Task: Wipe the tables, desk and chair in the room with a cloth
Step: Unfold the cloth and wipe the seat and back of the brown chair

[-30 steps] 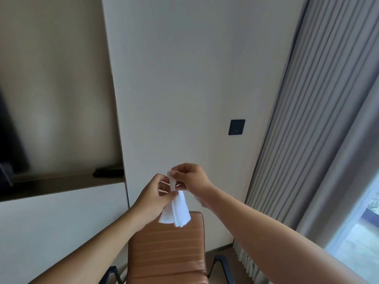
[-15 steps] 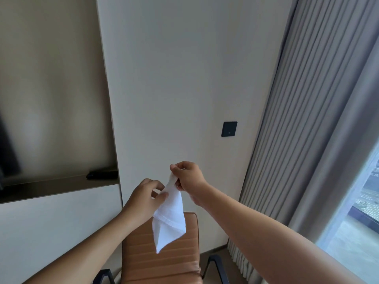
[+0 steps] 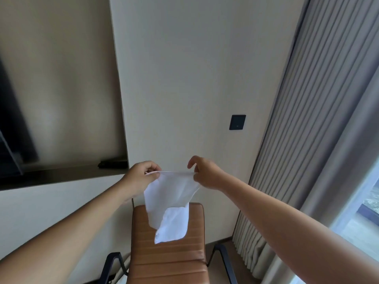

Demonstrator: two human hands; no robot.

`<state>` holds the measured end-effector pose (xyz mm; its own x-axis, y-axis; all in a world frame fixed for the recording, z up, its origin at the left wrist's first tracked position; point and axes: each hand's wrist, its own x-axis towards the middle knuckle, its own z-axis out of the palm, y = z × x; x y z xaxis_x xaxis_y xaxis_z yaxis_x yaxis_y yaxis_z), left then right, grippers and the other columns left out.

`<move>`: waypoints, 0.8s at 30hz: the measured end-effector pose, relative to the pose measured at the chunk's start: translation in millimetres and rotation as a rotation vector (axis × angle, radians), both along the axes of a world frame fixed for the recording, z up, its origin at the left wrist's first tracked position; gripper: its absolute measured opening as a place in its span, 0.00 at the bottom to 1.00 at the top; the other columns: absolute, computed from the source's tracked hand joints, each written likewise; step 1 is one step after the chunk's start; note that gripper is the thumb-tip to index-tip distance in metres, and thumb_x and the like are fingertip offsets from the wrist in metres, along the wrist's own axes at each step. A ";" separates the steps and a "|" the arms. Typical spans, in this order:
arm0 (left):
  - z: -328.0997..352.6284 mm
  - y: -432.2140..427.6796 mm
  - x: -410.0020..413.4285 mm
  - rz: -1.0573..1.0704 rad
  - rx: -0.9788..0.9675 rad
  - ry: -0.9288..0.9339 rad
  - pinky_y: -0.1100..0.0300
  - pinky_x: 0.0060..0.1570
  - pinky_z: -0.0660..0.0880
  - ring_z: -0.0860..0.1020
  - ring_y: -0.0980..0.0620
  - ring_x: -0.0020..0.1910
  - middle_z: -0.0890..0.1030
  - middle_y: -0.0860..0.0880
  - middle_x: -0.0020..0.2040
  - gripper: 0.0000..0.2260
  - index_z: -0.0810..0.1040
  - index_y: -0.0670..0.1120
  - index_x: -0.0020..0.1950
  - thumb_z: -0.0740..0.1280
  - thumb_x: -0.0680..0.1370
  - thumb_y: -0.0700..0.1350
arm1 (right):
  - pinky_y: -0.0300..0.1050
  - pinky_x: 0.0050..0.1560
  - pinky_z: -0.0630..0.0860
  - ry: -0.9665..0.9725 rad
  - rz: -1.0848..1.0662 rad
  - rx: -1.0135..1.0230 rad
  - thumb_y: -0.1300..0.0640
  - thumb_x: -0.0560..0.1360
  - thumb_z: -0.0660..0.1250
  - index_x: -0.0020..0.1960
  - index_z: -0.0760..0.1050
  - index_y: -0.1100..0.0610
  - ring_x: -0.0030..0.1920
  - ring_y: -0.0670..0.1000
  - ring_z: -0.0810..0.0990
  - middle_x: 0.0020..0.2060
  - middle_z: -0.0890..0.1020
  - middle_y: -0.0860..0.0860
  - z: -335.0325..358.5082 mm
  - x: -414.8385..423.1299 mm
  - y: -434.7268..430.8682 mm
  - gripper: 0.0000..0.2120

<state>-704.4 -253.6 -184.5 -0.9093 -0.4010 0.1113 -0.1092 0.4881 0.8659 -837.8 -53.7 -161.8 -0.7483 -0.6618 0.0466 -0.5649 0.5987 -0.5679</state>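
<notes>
White fabric cloth (image 3: 170,201), bunched 1 s ago, now hangs spread mid-frame — left hand (image 3: 141,177) & right hand (image 3: 205,174) each pinch a top corner — prob. ready for the tan ribbed-leather chair (image 3: 170,261) below.

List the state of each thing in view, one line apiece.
white cloth: unfolded, stretched between both hands, lower end hanging loose.
left hand: pinches the cloth's top edge.
right hand: pinches the same edge.
chair: upright, not touched by either hand.
curtain: hanging pleated, part of window uncovered.
</notes>
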 end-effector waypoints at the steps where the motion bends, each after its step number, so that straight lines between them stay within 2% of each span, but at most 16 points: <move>1: 2.4 -6.5 3.9 -0.011 -0.052 -0.030 0.57 0.47 0.74 0.81 0.47 0.49 0.85 0.50 0.46 0.06 0.82 0.50 0.46 0.68 0.79 0.40 | 0.43 0.37 0.73 0.081 0.011 0.086 0.68 0.74 0.60 0.60 0.75 0.55 0.44 0.53 0.77 0.47 0.78 0.53 -1.2 -1.5 1.6 0.18; 4: 10.2 -20.4 12.6 0.003 -0.146 -0.063 0.57 0.47 0.75 0.81 0.49 0.52 0.84 0.54 0.47 0.08 0.83 0.52 0.46 0.67 0.79 0.41 | 0.48 0.45 0.77 0.231 0.006 0.285 0.66 0.73 0.58 0.54 0.74 0.52 0.49 0.57 0.78 0.53 0.78 0.54 -6.3 -5.0 5.0 0.15; 6: 14.7 -24.3 18.7 0.016 -0.160 -0.062 0.58 0.47 0.75 0.81 0.54 0.51 0.84 0.56 0.48 0.09 0.84 0.53 0.46 0.66 0.79 0.40 | 0.48 0.45 0.76 0.295 -0.026 0.361 0.64 0.73 0.58 0.51 0.73 0.52 0.50 0.59 0.78 0.54 0.78 0.54 -12.3 -7.0 7.7 0.12; 9: 16.6 -28.8 24.9 0.035 -0.157 -0.031 0.65 0.42 0.73 0.79 0.59 0.46 0.84 0.54 0.48 0.07 0.83 0.50 0.48 0.68 0.79 0.40 | 0.51 0.51 0.76 0.463 -0.110 0.431 0.63 0.77 0.59 0.59 0.78 0.53 0.57 0.59 0.76 0.57 0.76 0.55 -19.2 -10.8 11.9 0.15; 11: 15.3 -30.3 27.6 0.043 -0.124 -0.002 0.68 0.36 0.70 0.77 0.61 0.38 0.85 0.50 0.45 0.04 0.82 0.48 0.48 0.69 0.79 0.39 | 0.51 0.50 0.77 0.504 -0.183 0.430 0.65 0.77 0.58 0.60 0.79 0.53 0.54 0.59 0.76 0.54 0.77 0.54 -18.0 -10.3 11.9 0.18; 14: 14.7 -26.6 27.6 0.034 -0.107 0.047 0.72 0.32 0.68 0.75 0.59 0.36 0.83 0.48 0.42 0.02 0.82 0.45 0.46 0.71 0.78 0.39 | 0.45 0.40 0.75 0.403 -0.229 0.340 0.67 0.73 0.57 0.57 0.79 0.51 0.44 0.57 0.79 0.46 0.80 0.52 -11.9 -8.0 5.5 0.20; 16: 17.4 -21.0 25.0 0.011 -0.123 0.074 0.72 0.33 0.68 0.75 0.60 0.36 0.83 0.49 0.41 0.02 0.83 0.45 0.45 0.73 0.77 0.39 | 0.43 0.36 0.72 0.264 -0.152 0.164 0.65 0.76 0.56 0.54 0.80 0.50 0.41 0.55 0.80 0.42 0.81 0.51 -7.2 -5.4 -0.7 0.18; 18: 20.9 -15.2 21.8 -0.033 -0.172 0.066 0.72 0.35 0.68 0.75 0.60 0.35 0.83 0.50 0.42 0.04 0.83 0.47 0.43 0.74 0.76 0.39 | 0.41 0.32 0.69 0.068 -0.035 -0.041 0.62 0.78 0.57 0.49 0.83 0.52 0.34 0.50 0.77 0.37 0.80 0.52 -1.2 2.9 -7.4 0.16; 19: 21.2 -13.2 18.4 -0.065 -0.184 0.066 0.73 0.37 0.69 0.76 0.61 0.37 0.83 0.49 0.45 0.04 0.84 0.48 0.43 0.74 0.76 0.39 | 0.42 0.33 0.70 -0.015 0.002 -0.129 0.60 0.77 0.59 0.46 0.85 0.52 0.33 0.51 0.75 0.37 0.80 0.54 4.1 8.5 -9.0 0.15; 21: 21.3 -10.9 12.2 -0.131 -0.203 0.081 0.71 0.51 0.73 0.78 0.63 0.50 0.80 0.51 0.55 0.05 0.84 0.48 0.43 0.75 0.75 0.39 | 0.46 0.42 0.75 -0.115 0.063 -0.236 0.54 0.74 0.61 0.40 0.86 0.51 0.38 0.50 0.77 0.39 0.83 0.51 14.1 18.0 -13.2 0.15; 22: 22.9 -8.3 9.7 -0.168 -0.216 0.086 0.68 0.58 0.74 0.77 0.64 0.58 0.77 0.53 0.60 0.05 0.85 0.49 0.44 0.76 0.75 0.39 | 0.45 0.43 0.74 -0.118 0.104 -0.245 0.53 0.73 0.62 0.38 0.85 0.52 0.38 0.48 0.76 0.36 0.82 0.47 19.1 24.4 -15.0 0.14; 24: 27.1 -3.2 4.5 -0.228 -0.212 0.072 0.61 0.65 0.73 0.73 0.61 0.67 0.71 0.57 0.69 0.06 0.85 0.51 0.44 0.76 0.75 0.39 | 0.41 0.38 0.69 -0.087 0.180 -0.232 0.52 0.71 0.67 0.36 0.83 0.54 0.33 0.43 0.72 0.30 0.77 0.44 27.1 36.8 -18.7 0.10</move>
